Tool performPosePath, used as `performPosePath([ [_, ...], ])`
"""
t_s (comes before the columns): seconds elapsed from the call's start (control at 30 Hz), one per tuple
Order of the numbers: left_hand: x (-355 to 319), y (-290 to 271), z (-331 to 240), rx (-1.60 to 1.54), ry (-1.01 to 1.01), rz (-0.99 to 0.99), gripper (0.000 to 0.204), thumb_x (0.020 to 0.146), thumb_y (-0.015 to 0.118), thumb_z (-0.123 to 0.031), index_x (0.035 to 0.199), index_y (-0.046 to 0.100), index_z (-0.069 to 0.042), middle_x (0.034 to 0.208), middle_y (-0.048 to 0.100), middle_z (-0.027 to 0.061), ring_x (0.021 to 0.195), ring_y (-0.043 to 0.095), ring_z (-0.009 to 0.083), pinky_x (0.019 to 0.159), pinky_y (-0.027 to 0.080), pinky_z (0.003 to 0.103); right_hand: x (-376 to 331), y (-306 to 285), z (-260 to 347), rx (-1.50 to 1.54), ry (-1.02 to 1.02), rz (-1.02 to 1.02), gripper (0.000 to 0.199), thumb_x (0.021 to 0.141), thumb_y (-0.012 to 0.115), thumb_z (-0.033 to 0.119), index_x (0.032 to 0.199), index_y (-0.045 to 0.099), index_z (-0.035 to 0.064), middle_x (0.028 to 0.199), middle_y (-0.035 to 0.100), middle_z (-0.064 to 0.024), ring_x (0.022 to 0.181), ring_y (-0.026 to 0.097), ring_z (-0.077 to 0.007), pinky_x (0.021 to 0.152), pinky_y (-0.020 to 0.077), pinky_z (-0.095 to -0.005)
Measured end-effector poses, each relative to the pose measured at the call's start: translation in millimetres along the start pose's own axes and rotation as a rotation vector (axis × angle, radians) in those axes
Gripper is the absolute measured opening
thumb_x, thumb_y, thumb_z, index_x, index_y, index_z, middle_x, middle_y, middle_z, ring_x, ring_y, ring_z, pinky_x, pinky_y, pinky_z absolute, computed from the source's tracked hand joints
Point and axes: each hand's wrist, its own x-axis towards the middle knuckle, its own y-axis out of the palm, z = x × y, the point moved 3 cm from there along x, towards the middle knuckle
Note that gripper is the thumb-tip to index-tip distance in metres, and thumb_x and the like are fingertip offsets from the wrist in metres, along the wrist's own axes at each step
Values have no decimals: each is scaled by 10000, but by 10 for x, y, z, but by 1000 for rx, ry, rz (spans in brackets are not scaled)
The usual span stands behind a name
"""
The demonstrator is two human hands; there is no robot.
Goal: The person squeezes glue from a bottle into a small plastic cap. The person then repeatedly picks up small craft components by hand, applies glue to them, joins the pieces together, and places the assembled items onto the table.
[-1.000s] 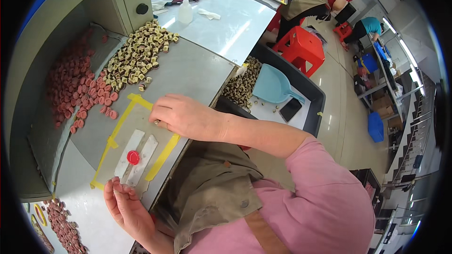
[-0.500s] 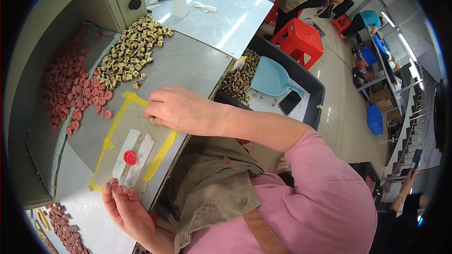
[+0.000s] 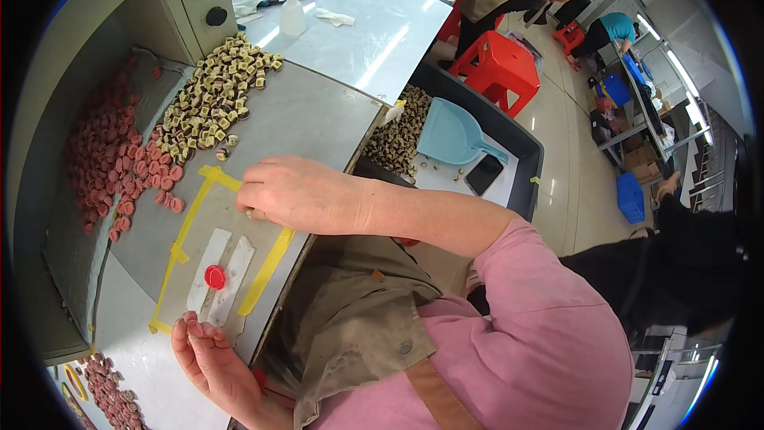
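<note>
A round red piece point(image 3: 215, 276) lies across two white strips point(image 3: 208, 269) on the grey worktop, inside a border of yellow tape point(image 3: 267, 272). Just beyond the strips' upper end is my right hand point(image 3: 296, 193), palm down, its fingers curled and closed at the tips. A tiny pale spot shows at these fingertips, too small to name. My left hand point(image 3: 213, 362) rests by the strips' lower end, palm turned up, fingers bent and drawn together with the thumb. Whatever its fingertips hold, if anything, is hidden.
Pink round pieces point(image 3: 131, 179) and cream-and-dark square pieces point(image 3: 211, 99) are heaped under the machine housing point(image 3: 151, 12). A dark tray point(image 3: 529, 179) at right holds more small pieces, a light-blue dustpan point(image 3: 450, 131) and a phone point(image 3: 484, 175). Red stools point(image 3: 501, 68) stand behind.
The view has shifted slightly, while both hands keep nearly the same pose by the strips. A person in dark clothing now fills more of the right side.
</note>
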Motion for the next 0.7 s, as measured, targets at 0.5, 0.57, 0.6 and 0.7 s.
performPosePath([
  [0.5,-84,-16,-210,-234,-215,-36,313,974,505,-143,1258,503,-13,1150,586,76,944,575,111,866,467,274,122,-16,398,162,123,168,137,820,621,48,951,613,7,932,581,-117,843,578,-272,738,476,-337],
  [0.57,-111,-27,-247,-226,-202,-66,316,974,507,-149,1259,503,-14,1150,587,77,947,575,111,869,466,276,218,64,592,364,81,158,144,811,622,25,953,609,5,930,572,-121,840,572,-272,741,474,-333],
  [0.6,-113,-35,-253,-217,-204,-70,318,973,509,-154,1260,502,-16,1150,588,78,949,575,112,873,465,278,262,107,654,365,80,163,144,811,622,25,953,609,5,930,572,-121,840,572,-272,741,474,-333],
  [0.7,-129,-34,-255,-225,-206,-76,320,972,514,-160,1260,504,-20,1151,587,76,959,574,114,873,463,279,360,226,796,311,-87,182,159,794,638,21,949,607,8,918,565,-116,853,567,-272,739,473,-337],
])
